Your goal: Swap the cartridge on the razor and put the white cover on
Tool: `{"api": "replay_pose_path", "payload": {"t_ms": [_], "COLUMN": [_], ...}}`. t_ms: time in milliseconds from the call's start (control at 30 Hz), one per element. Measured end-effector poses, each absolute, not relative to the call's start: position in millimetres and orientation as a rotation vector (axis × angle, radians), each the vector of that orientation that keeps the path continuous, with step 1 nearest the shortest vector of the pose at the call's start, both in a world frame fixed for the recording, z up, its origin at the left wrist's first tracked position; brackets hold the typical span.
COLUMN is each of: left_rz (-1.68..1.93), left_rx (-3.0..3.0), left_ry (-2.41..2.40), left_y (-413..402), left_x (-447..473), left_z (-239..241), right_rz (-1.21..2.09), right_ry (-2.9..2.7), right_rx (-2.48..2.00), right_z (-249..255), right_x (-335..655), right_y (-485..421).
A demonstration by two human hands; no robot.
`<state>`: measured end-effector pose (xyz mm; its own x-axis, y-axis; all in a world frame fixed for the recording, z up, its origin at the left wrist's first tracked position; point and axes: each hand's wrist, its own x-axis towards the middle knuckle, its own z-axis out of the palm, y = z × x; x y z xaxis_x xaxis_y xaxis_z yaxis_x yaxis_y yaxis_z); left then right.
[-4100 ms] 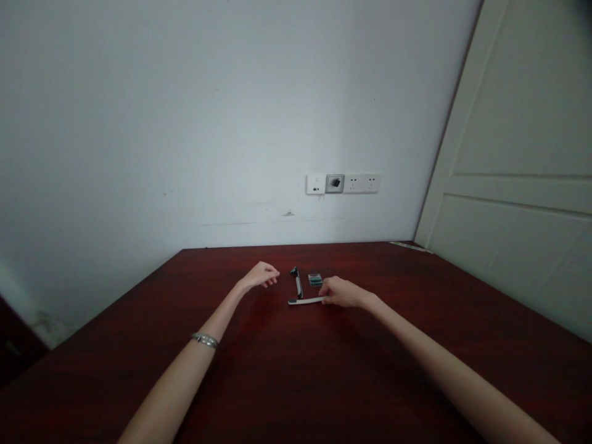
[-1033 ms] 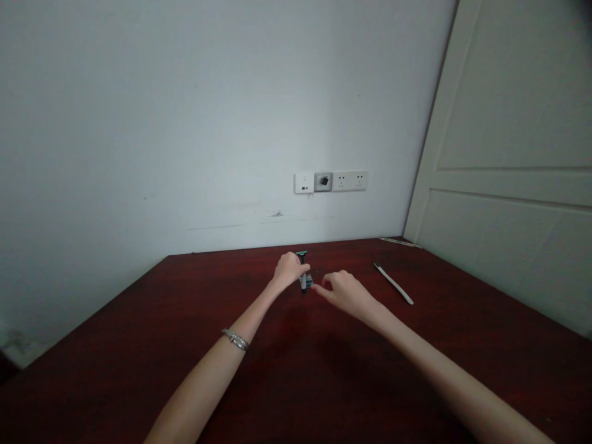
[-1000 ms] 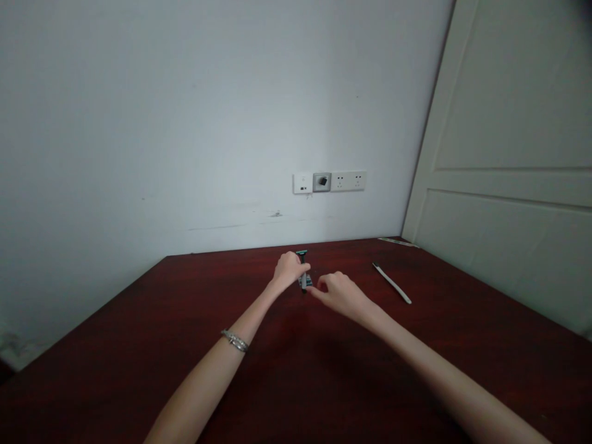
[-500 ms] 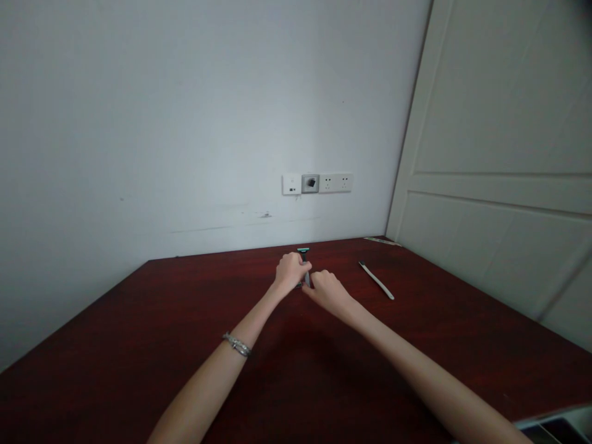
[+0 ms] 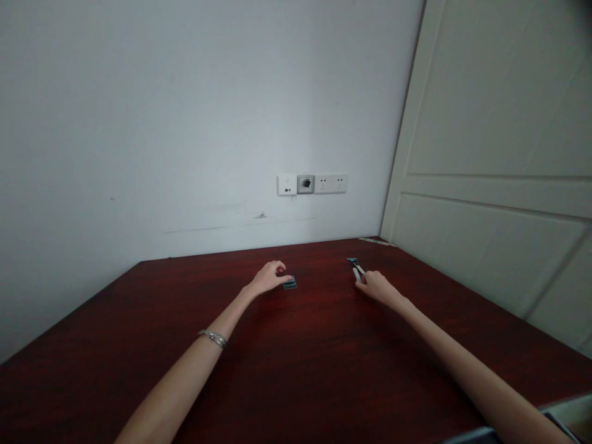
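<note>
My right hand (image 5: pixel 380 288) is closed on the lower end of a razor (image 5: pixel 356 274), whose dark head points toward the wall. Beside the razor's handle shows part of a thin white stick (image 5: pixel 361 269) with a dark tip; my hand covers the rest of it. My left hand (image 5: pixel 267 279) has its thumb and fingers apart and holds nothing. By its thumb lies a small, flat, clear case (image 5: pixel 289 283) with dark greenish contents, on the dark red table (image 5: pixel 296 357).
Behind the table rises a white wall with a row of sockets (image 5: pixel 330 183). A white panelled door (image 5: pixel 490 209) borders the right side. At the bottom right, a pale-edged object (image 5: pixel 571 407) shows partly.
My hands have moved apart. The right one has carried the razor rightward to the white stick; the left has let go of the razor and opened, and the small case is now uncovered.
</note>
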<state>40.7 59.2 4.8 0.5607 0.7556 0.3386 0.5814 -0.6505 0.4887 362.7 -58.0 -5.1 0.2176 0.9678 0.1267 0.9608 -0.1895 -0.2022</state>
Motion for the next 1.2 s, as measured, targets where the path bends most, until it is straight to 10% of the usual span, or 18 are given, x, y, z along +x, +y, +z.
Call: {"api": "replay_pose_path", "payload": {"t_ms": [1200], "left_rz": [0.566], "left_rx": [2.476], "left_ry": [0.987], "left_y": [55.7], "left_x": [36.6], "left_z": [-9.7], "right_rz": [0.038], "right_ry": [-1.785], "right_rx": [-2.354], "right_z": [-8.5], "right_x": [374.0], "right_y": [-54.0]}}
